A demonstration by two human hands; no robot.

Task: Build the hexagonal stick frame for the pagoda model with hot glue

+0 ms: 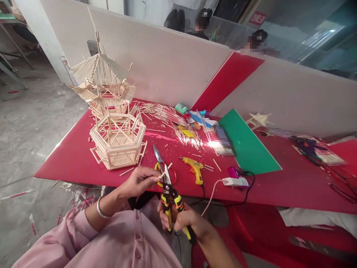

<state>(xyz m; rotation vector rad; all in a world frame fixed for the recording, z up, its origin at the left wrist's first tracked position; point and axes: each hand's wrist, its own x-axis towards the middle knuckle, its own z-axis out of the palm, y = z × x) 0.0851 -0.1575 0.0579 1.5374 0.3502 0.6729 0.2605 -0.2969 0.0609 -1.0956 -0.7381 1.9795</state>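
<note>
My left hand (141,181) pinches a thin wooden stick (168,168) near the table's front edge. In my right hand (191,220) are yellow-and-black snips (167,188), their handles gripped and their blades at the stick. Whether the blades touch it, I cannot tell. Just behind lies another pair of scissors (157,152), partly hidden by the snips and my left hand. A pagoda model (118,154) built of wooden sticks stands upright to the left. To the right of the snips, a yellow glue gun (196,169) lies on its side.
Loose sticks (160,112) are heaped across the back of the red table (69,158). A green board (248,143) and a white power strip (235,181) with cables lie to the right. A pale partition (156,56) borders the table; people sit beyond it.
</note>
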